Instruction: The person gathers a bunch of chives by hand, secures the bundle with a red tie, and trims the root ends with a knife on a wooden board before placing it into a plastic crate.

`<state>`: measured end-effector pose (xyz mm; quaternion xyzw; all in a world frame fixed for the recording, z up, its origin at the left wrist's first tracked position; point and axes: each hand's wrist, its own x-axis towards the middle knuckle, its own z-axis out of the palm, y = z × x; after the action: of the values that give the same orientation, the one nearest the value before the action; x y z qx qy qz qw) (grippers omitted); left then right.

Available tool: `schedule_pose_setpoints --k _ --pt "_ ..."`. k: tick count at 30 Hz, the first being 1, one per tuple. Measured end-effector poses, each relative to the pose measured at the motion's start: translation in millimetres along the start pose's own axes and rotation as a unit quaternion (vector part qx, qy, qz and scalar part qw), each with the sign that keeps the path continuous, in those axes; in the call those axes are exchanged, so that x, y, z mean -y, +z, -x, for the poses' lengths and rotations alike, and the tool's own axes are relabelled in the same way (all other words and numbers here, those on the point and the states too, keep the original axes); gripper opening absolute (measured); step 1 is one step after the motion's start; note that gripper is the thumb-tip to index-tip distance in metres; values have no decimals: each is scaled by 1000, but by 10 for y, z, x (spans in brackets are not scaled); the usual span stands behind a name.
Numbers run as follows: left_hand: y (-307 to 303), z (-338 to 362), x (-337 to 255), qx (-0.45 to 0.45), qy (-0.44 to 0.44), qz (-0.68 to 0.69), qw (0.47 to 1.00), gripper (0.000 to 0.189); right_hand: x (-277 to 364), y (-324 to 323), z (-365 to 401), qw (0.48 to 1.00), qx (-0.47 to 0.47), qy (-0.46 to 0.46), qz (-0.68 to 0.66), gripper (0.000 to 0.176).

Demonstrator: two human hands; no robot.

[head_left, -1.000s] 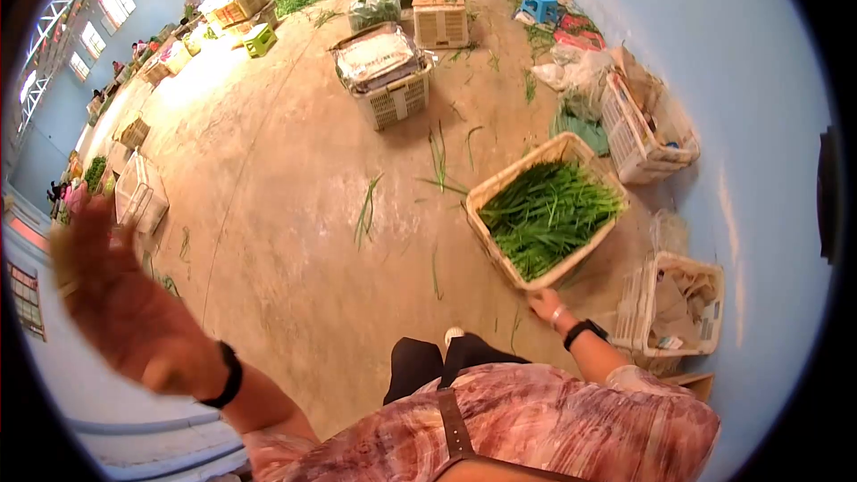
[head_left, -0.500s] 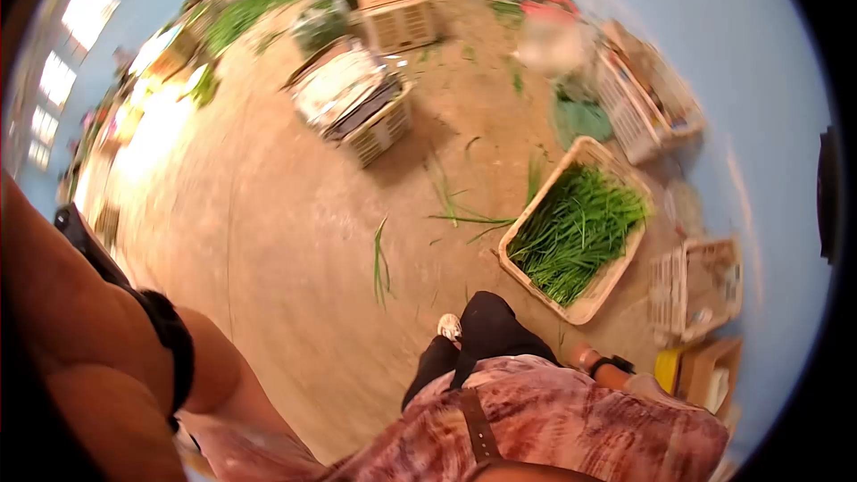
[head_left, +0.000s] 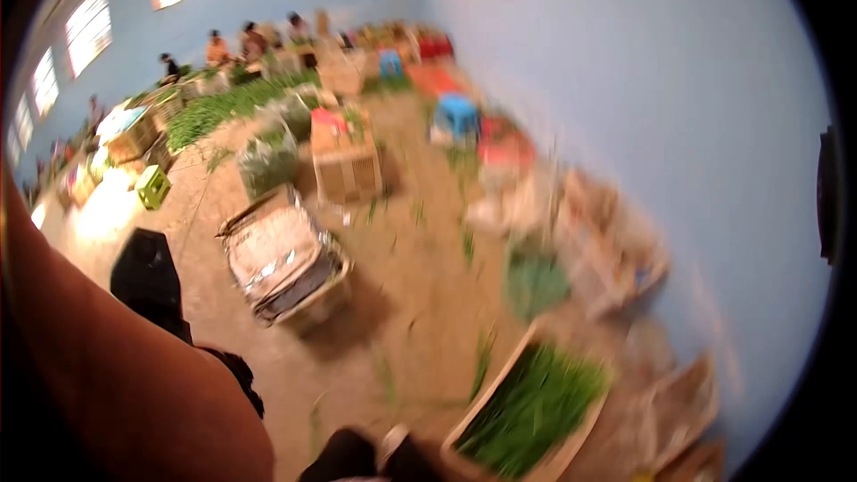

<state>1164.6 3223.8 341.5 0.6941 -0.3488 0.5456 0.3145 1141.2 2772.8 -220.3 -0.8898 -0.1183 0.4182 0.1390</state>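
Observation:
Neither of my hands shows now. At the left a raised bare arm (head_left: 134, 357) with a black strap and a black device (head_left: 147, 277) fills the lower corner; its hand is outside the view. Low in the picture, in front of my dark-clothed legs (head_left: 348, 455) and to their right, stands a pale crate (head_left: 489, 386) of long green leafy stalks (head_left: 536, 411). Motion blurs much of the view.
A crate topped with a pale padded cover (head_left: 277, 250) stands ahead. Beyond are a filled plastic bag (head_left: 268, 161), a box (head_left: 348, 165), a blue stool (head_left: 457, 116) and a green stool (head_left: 153, 187). Several people sit far back. A blue wall (head_left: 625, 80) runs along the right.
The view has tilted up, showing more of the far room. The crate of stalks and my legs now sit lower. My right wrist with its dark band has left the view.

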Motion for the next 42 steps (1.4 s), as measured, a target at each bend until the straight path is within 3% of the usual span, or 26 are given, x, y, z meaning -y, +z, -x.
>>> schedule_pose_setpoints --k 2,4,6,9,12,13,15,16,17,19,20,23,26,29,30,31,32,33,35,36,37,39,40,42 --pt "101 -61 272 37 29 16 999 70 439 7 102 983 -5 1 -186 35" --pt "74 -16 466 32 23 9 999 68 863 -144 148 919 2 -2 -395 27" --pt "-38 -22 706 33 8 -12 999 66 1258 -611 287 912 10 63 -406 25" --pt "-192 355 1249 51 -49 -40 997 63 1186 -542 -203 914 3 116 -388 23" --pt "-442 989 1908 95 -235 -106 961 61 1287 -865 -540 899 0 135 -417 24" --pt "-525 1332 2093 117 -327 -132 928 55 1319 -921 -684 881 -13 146 -450 24" --pt "-990 2233 2374 291 -498 -243 780 59 1367 -802 -1040 836 -50 180 -516 25" --pt "-1141 2758 2515 273 -581 -202 740 58 1461 -732 -1210 805 -86 199 -553 18" --pt "-1141 3096 2701 355 -565 -205 716 55 1548 -689 -1476 768 -85 227 -593 18" --pt "-766 3662 3159 312 -759 -76 567 52 1745 -453 -1984 688 -63 283 -666 19" --pt "-542 4049 3455 367 -733 -35 571 52 2038 -490 -2221 696 -81 308 -643 18" --pt "327 4795 4243 511 -611 75 600 50 2557 238 -3031 510 -125 392 -755 17" --pt "847 5090 4514 514 -635 158 555 52 3160 518 -3454 401 -93 414 -812 16" --pt "1029 5700 4423 555 -603 203 536 53 3399 1096 -3902 285 -118 426 -851 18" --pt "1084 5882 4344 579 -592 205 523 53 3369 1399 -4010 229 -108 417 -873 11" --pt "1136 6081 4253 602 -577 207 512 54 3318 1755 -4216 173 -99 403 -893 16" --pt "1204 6296 4132 603 -569 214 516 54 3268 2105 -4479 143 -107 421 -890 12" --pt "1317 6415 4006 605 -579 218 501 46 3189 2613 -4811 36 -156 410 -898 11" --pt "1327 6721 3715 622 -571 227 485 35 3111 3041 -5316 -53 -206 426 -879 10" --pt "1290 6814 3582 628 -582 232 461 29 3072 3210 -5536 -27 -220 451 -865 19" --pt "1213 6957 3513 670 -523 251 463 31 3020 3369 -5743 2 -234 474 -849 35" --pt "1259 6907 3363 675 -569 254 395 36 2891 3382 -6004 82 -167 573 -798 37" --pt "1226 6945 3344 677 -567 264 388 42 2855 3393 -6154 131 -135 616 -765 38" --pt "1207 7056 3346 703 -525 235 419 42 2886 3994 -6536 295 -185 605 -716 35"
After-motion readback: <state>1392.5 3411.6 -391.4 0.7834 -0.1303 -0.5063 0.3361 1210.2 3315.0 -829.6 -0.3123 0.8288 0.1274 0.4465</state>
